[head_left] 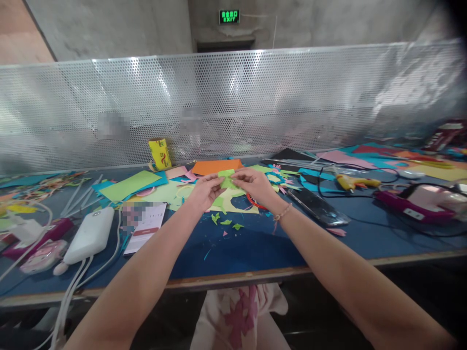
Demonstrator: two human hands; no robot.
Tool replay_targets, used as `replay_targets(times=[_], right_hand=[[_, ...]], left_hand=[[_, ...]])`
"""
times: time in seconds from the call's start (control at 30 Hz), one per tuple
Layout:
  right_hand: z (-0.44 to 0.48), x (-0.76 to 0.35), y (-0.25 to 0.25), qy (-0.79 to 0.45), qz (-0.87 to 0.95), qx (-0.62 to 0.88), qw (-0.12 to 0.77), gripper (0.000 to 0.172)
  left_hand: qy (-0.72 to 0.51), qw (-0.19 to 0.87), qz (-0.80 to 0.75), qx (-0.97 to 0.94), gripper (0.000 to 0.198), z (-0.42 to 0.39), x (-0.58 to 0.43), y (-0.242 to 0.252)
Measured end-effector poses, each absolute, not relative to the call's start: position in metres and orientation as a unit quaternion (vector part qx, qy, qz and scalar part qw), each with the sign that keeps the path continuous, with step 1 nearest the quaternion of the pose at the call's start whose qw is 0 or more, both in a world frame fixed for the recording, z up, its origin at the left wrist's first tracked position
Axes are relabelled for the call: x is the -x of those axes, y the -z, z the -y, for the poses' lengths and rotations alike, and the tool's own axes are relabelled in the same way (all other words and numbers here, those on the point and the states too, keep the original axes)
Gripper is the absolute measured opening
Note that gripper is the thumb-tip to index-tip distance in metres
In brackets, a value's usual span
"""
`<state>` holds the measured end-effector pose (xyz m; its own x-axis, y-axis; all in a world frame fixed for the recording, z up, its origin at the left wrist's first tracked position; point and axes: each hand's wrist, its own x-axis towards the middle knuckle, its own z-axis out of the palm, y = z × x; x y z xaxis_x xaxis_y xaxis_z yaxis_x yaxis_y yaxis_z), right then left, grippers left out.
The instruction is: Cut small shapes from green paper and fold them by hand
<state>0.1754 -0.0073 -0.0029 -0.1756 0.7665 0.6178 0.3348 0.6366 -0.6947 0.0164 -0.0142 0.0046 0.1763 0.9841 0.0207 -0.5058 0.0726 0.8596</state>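
A small piece of light green paper is held up between my two hands, over the middle of the table. My left hand pinches its left side. Thumb and fingers of my right hand close on its right side. Beneath them lies a pale yellow-green sheet with cut-outs. Several small green paper scraps lie on the blue tabletop just in front. A red ring-shaped thing shows partly beside my right hand.
White power bank with cables and a lit phone lie left. To the right are a dark phone, a yellow glue gun with its cord, and a purple power strip. Coloured paper and a perforated metal screen stand behind.
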Motion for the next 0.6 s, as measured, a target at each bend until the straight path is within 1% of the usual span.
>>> replay_targets(times=[0.1,0.3,0.47,0.6], right_hand=[[0.0068,-0.1750,0.0038,-0.224,0.732,0.374,0.523,0.015],[0.0132,-0.1782,-0.0013,-0.211,0.746,0.357,0.521,0.015],[0.0158,-0.1781,-0.0025,-0.267,0.754,0.316,0.511,0.022],[0.0151,-0.1776,-0.0015,-0.260,0.739,0.342,0.519,0.022]], left_hand=[[-0.560,0.665,-0.309,-0.386,0.014,0.0143,-0.0169,-0.0044],[-0.565,0.674,-0.295,-0.374,0.008,0.0129,-0.0166,-0.0064],[-0.572,0.682,-0.243,-0.385,0.009,0.0091,-0.0140,-0.0048],[-0.558,0.679,-0.276,-0.389,0.013,0.0078,-0.0139,-0.0029]])
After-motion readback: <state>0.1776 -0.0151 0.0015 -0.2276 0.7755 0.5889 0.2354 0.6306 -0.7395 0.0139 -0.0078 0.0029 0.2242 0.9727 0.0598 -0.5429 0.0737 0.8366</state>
